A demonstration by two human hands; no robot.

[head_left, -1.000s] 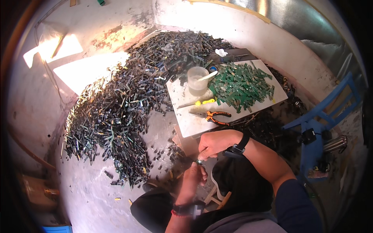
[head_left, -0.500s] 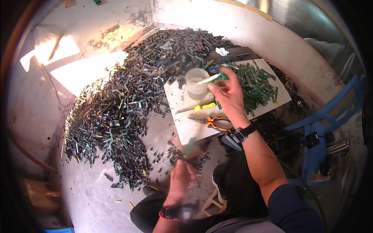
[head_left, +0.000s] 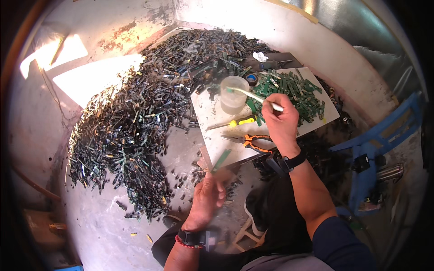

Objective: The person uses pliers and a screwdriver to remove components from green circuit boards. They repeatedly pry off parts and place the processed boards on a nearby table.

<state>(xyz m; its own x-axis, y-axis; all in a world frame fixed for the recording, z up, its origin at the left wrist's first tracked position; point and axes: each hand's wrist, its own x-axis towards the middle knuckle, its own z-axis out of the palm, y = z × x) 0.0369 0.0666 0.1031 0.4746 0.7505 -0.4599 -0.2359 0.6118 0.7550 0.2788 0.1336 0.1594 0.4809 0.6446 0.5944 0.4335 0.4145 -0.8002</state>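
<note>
My right hand (head_left: 282,123) is closed round the handle of a white toothbrush (head_left: 254,96). The brush's greenish head dips into the mouth of a translucent plastic cup (head_left: 232,107). Lower down, my left hand (head_left: 207,198) pinches a narrow green circuit-board strip (head_left: 221,160), tilted up near the board's front corner. On the white board (head_left: 212,147) lie a yellow-handled screwdriver (head_left: 232,123) and orange-and-black pliers (head_left: 251,141), below the cup. A heap of green strips (head_left: 298,97) covers the board's right side.
A large pile of dark strips (head_left: 149,117) spreads over the floor at left and back. A tape roll (head_left: 252,79) sits behind the cup. A blue plastic chair (head_left: 368,153) stands at right. Pale walls close in the corner.
My right hand has moved down and right, and the toothbrush's head is now in the cup's mouth. My left hand has shifted slightly up and left with the strip.
</note>
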